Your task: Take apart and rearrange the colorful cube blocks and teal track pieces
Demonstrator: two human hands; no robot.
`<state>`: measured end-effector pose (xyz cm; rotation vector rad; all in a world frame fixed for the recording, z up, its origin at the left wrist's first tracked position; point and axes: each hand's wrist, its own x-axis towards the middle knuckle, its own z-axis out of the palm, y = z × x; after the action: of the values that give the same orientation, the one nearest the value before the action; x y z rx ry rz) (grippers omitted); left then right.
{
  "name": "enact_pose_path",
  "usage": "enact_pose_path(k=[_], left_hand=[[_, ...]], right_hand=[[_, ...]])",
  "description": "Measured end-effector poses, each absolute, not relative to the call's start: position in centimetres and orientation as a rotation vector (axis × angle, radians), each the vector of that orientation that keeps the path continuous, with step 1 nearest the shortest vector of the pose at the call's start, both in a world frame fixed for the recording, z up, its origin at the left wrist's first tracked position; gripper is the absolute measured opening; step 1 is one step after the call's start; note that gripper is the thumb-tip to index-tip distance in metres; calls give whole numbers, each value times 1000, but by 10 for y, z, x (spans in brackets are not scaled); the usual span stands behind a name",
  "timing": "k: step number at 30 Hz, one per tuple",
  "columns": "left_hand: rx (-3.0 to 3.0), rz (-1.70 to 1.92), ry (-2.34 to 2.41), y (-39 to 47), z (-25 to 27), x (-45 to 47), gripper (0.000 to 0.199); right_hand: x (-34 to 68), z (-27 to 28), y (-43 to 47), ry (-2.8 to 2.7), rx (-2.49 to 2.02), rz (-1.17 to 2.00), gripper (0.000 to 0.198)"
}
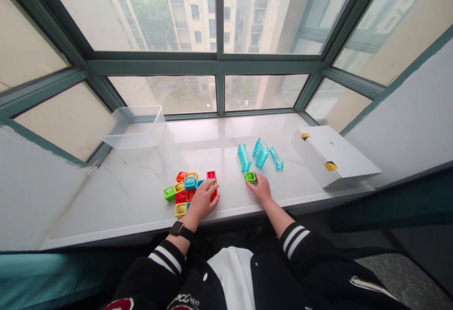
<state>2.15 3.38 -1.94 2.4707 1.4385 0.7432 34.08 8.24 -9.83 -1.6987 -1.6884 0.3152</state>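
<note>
At the right, my right hand point(261, 189) grips a small green hollow block point(249, 177) between thumb and fingers, with the block resting on the white sill. My left hand point(204, 200) lies over the right side of a cluster of coloured blocks, fingers apart and touching blocks there; part of what is under it is hidden. A red block point(211, 175) shows just beyond its fingertips. In the cluster I also see a blue block point(190, 183), a green block point(169, 193) and a yellow block point(180, 210). Several blocks are stacked against each other.
Three clear turquoise ribbed pieces, among them a curved track piece point(261, 153), lie beyond my right hand. A white box point(336, 156) with yellow-black tabs stands at the right. A clear plastic bin point(136, 128) sits at the back left. Windows border the marble sill point(116, 206).
</note>
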Motion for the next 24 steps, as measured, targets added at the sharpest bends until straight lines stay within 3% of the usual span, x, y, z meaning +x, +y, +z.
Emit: enact_pose_path(k=[24], left_hand=[[2425,829,1399,34,-21,21,35]], right_hand=[[342,-100,77,-1723,-1652,300,65]])
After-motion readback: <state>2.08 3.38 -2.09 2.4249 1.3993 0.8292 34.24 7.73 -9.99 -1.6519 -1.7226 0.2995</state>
